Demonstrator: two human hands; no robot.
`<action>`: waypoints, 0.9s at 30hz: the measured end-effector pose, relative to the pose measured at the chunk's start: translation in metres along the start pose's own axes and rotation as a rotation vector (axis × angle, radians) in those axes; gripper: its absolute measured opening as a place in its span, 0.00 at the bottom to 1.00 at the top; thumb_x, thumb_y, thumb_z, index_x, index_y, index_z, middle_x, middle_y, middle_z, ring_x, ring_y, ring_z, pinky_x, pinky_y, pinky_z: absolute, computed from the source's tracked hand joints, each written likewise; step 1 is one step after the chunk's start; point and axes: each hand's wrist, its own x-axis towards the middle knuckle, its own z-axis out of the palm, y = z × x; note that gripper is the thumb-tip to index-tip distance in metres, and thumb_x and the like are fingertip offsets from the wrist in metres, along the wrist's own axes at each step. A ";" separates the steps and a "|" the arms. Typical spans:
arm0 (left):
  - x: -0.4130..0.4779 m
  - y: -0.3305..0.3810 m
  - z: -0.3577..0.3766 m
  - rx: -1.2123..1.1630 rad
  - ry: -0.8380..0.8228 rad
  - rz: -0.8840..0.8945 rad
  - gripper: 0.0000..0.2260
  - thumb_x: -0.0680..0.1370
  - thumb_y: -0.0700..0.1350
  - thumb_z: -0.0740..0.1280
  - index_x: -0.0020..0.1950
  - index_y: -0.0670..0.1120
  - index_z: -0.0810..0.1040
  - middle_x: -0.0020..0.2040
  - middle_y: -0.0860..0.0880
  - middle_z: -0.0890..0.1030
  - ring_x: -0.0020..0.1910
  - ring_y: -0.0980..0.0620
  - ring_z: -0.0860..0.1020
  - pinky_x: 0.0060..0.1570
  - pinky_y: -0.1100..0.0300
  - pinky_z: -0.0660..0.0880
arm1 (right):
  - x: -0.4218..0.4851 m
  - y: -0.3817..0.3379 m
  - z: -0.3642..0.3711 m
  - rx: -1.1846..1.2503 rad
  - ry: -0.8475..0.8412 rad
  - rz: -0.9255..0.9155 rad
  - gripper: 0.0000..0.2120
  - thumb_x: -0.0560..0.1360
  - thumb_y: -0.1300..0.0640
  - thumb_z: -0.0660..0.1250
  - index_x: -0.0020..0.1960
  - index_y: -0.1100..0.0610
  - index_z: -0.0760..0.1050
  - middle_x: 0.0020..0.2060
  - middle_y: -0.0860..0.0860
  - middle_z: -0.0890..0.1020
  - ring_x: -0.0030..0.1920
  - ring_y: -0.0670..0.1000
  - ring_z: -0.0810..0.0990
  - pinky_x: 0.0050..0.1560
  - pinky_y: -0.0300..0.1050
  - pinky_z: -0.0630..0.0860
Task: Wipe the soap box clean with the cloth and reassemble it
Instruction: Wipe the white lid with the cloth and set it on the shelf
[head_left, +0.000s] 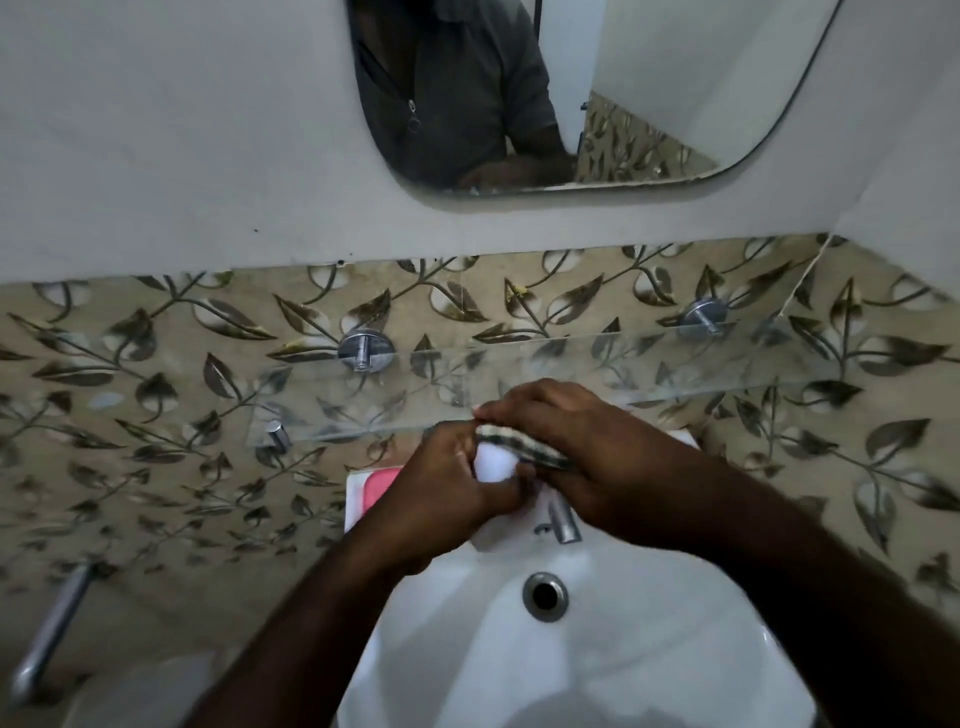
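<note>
Over the white ceramic sink (649, 649), our left hand (457, 478) closes its grip round the white plastic soap box part (493, 462). Our right hand (587, 452) pinches the striped green-and-white cloth (524, 444) against its top. A pink rounded piece (382, 491) lies on the sink's back ledge, just left.

Cloth (524, 449) on soap box (493, 466), above tap (564, 522); sink (649, 654) below; glass shelf (675, 358) behind.

Two hands meet over white sink (623, 649). Left hand (457, 480) grips white soap box piece (493, 466); right hand (592, 452) holds striped cloth (524, 442) against its upper edge. Pink piece (382, 493) on sink ledge, partly behind left hand. Tap (563, 519) just below hands. Glass shelf (597, 371) behind; mirror (649, 78) above leaf-patterned tiles (156, 389).
</note>
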 end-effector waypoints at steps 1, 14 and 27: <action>0.001 0.001 0.003 0.013 0.046 0.029 0.10 0.68 0.29 0.71 0.41 0.44 0.83 0.39 0.49 0.85 0.39 0.54 0.81 0.38 0.52 0.76 | 0.000 -0.008 0.012 -0.158 0.070 -0.004 0.29 0.71 0.63 0.61 0.72 0.51 0.70 0.66 0.54 0.75 0.67 0.55 0.72 0.68 0.51 0.70; -0.008 0.000 0.012 0.027 0.244 0.200 0.21 0.68 0.23 0.68 0.24 0.45 0.69 0.22 0.57 0.70 0.22 0.65 0.66 0.25 0.73 0.61 | 0.004 -0.034 0.044 -0.158 0.349 0.023 0.34 0.69 0.70 0.60 0.74 0.56 0.65 0.73 0.57 0.68 0.75 0.58 0.62 0.77 0.49 0.57; -0.015 -0.006 0.006 0.119 0.287 0.245 0.05 0.68 0.36 0.68 0.38 0.45 0.79 0.30 0.54 0.74 0.29 0.60 0.69 0.28 0.63 0.66 | 0.014 -0.006 0.025 0.182 0.343 0.063 0.33 0.68 0.71 0.58 0.72 0.57 0.70 0.69 0.54 0.74 0.70 0.46 0.69 0.73 0.37 0.62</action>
